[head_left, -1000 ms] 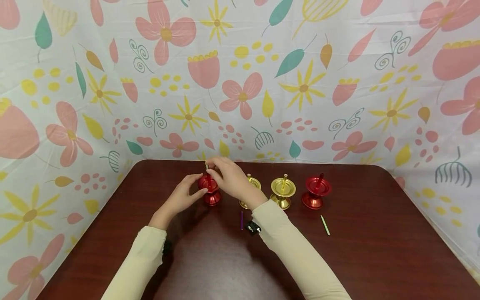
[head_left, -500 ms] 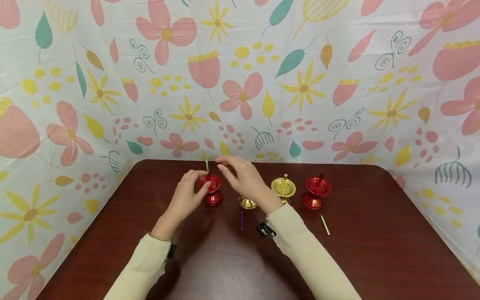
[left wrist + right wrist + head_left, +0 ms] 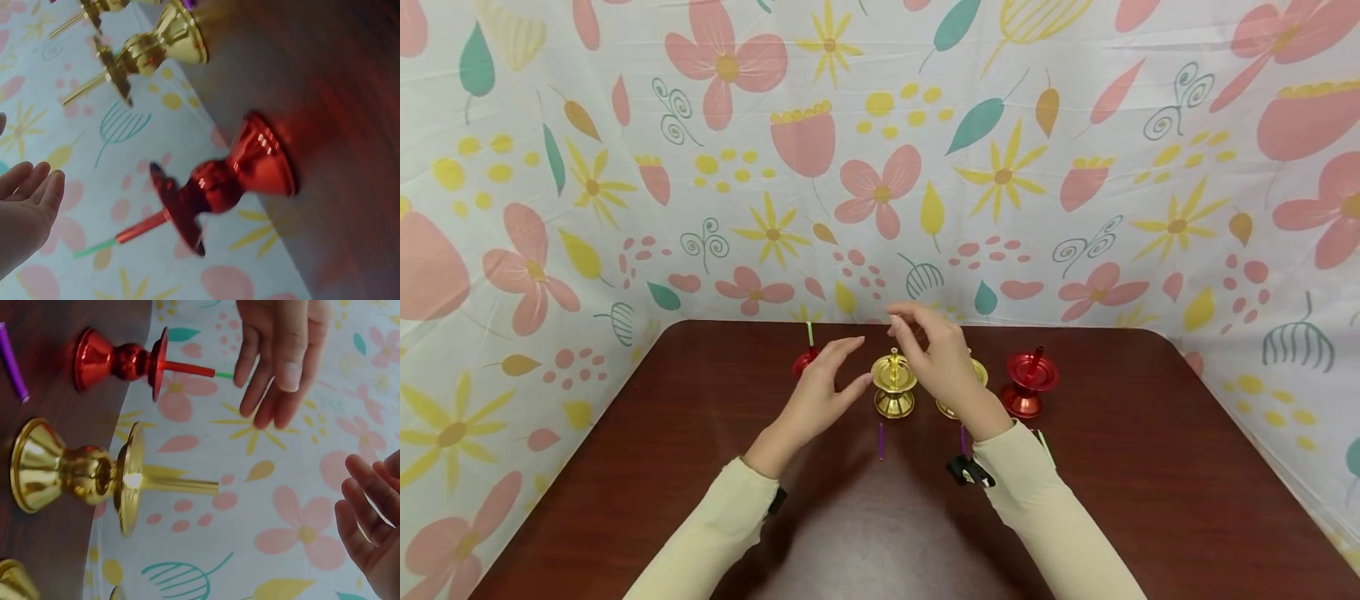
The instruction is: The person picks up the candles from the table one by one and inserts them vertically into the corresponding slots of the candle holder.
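Note:
A thin light green candle (image 3: 810, 333) stands upright in the leftmost red candle holder (image 3: 206, 187), which my left hand (image 3: 816, 396) partly hides in the head view. That hand holds nothing; its fingers are spread and reach toward the nearer gold candle holder (image 3: 893, 403). My right hand (image 3: 946, 367) hovers just right of this gold holder with bent, relaxed fingers and nothing in them. Behind it, a second gold candle holder (image 3: 980, 372) is mostly covered. No candle stands in the nearer gold holder's tube (image 3: 181, 485).
Another red candle holder (image 3: 1024, 400) stands at the right end of the row. On the dark wooden table (image 3: 850, 533) lie a purple candle (image 3: 882, 442), a second purple candle (image 3: 963, 439) by the right wrist, and a light green candle (image 3: 1045, 448). A floral cloth (image 3: 880, 125) hangs behind.
My right hand has let go of the green candle in the left red holder and moved right, past the nearer gold holder. My left hand has left the red holder and shifted right too.

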Demonstrator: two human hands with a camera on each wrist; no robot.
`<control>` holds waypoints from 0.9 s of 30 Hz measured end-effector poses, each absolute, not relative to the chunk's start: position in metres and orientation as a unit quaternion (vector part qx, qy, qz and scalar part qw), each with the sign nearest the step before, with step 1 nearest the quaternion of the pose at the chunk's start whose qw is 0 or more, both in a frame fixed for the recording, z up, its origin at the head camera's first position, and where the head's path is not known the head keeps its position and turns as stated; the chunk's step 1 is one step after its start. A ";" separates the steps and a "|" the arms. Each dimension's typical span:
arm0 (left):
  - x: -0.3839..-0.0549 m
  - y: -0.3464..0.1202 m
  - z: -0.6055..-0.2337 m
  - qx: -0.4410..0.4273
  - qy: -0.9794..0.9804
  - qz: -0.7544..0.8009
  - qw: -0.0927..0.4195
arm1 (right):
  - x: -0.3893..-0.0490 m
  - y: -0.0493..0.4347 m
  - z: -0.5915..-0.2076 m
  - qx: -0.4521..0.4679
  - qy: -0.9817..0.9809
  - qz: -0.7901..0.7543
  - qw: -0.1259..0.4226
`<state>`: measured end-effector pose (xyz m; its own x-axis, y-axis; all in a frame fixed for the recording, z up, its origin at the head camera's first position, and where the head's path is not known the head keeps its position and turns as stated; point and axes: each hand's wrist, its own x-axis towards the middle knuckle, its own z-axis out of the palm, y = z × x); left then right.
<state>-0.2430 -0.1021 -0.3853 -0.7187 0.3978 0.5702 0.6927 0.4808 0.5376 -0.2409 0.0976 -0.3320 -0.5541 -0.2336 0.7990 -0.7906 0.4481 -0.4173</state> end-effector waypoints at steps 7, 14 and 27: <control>-0.255 -0.087 -0.398 -0.302 -0.859 -0.396 0.119 | -0.235 0.109 -0.340 0.281 -0.791 0.422 0.343; -0.269 -0.079 -0.413 -0.270 -0.882 -0.384 0.048 | -0.227 0.114 -0.350 0.243 -0.811 0.431 0.312; -0.281 -0.070 -0.425 -0.266 -0.891 -0.366 0.015 | -0.220 0.118 -0.369 0.241 -0.839 0.414 0.260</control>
<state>-0.2815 -0.0703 -0.4249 -0.8581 0.4629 0.2223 0.4854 0.5900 0.6452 -0.2200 0.1179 -0.3688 -0.7491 -0.1891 0.6349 -0.6191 0.5410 -0.5693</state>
